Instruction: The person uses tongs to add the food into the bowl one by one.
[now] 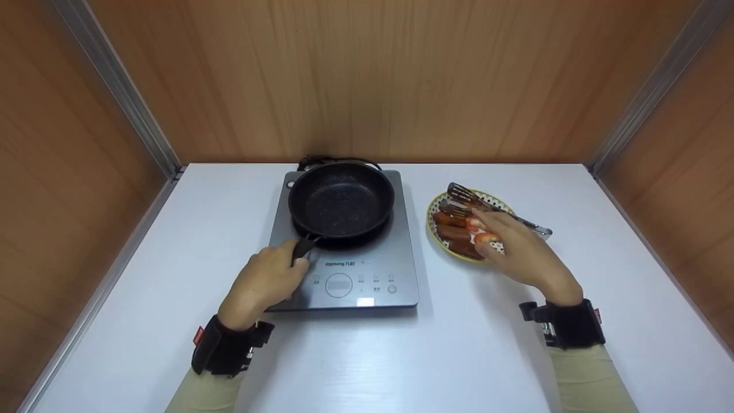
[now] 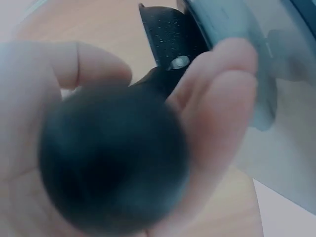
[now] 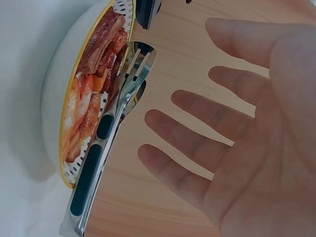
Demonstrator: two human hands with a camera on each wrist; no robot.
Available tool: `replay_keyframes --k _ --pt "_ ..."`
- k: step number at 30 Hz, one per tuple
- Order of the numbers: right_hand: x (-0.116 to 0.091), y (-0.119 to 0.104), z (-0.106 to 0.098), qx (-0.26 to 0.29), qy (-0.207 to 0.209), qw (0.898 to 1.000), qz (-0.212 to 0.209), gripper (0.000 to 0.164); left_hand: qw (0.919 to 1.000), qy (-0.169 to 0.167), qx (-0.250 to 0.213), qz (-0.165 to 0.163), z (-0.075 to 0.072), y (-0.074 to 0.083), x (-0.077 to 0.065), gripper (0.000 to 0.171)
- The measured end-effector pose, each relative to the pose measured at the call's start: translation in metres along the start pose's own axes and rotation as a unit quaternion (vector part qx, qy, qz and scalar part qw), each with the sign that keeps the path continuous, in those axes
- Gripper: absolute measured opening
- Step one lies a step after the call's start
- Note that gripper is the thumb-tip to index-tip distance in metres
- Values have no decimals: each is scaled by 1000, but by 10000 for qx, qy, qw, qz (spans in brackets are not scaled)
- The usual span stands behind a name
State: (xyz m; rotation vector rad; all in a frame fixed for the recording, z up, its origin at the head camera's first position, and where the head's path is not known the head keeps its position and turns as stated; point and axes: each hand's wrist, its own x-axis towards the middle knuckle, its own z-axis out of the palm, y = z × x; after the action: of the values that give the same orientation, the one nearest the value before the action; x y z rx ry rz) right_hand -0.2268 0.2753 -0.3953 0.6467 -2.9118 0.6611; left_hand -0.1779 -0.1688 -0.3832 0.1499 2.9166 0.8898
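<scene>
My left hand (image 1: 268,276) grips the black handle (image 1: 303,250) of a frying pan (image 1: 343,201). In the left wrist view the handle's rounded end (image 2: 113,160) fills the palm, with fingers curled around it. The pan's inside shows no food. My right hand (image 1: 519,246) hovers over the near right side of a yellow-rimmed dotted plate (image 1: 436,244), its fingers spread and holding nothing in the right wrist view. Metal tongs (image 3: 91,168) with dark inlays and slotted ends lie across the plate. Under them are brown-red meat pieces (image 3: 101,42) and orange-white pieces (image 3: 81,111).
The pan sits on a silver induction cooker (image 1: 361,295) with a control panel along its near side. A black cord (image 1: 312,162) runs behind it. Wooden panels (image 1: 367,80) enclose the white table (image 1: 344,361) at the back and both sides.
</scene>
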Motion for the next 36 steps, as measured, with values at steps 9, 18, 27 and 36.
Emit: replay_keyframes --k 9,18,27,36 --pt "1 0 -4 -109 106 9999 -20 65 9977 411 524 122 1 -15 7 29" --pt "-2 4 -3 54 107 9999 13 65 9976 468 517 10 5 -21 10 34" --pt "-4 19 -5 0 229 9989 404 63 9984 399 399 -46 7 -18 9 33" --pt "4 35 -6 -281 699 9960 471 61 9984 366 409 -140 3 -15 9 33"
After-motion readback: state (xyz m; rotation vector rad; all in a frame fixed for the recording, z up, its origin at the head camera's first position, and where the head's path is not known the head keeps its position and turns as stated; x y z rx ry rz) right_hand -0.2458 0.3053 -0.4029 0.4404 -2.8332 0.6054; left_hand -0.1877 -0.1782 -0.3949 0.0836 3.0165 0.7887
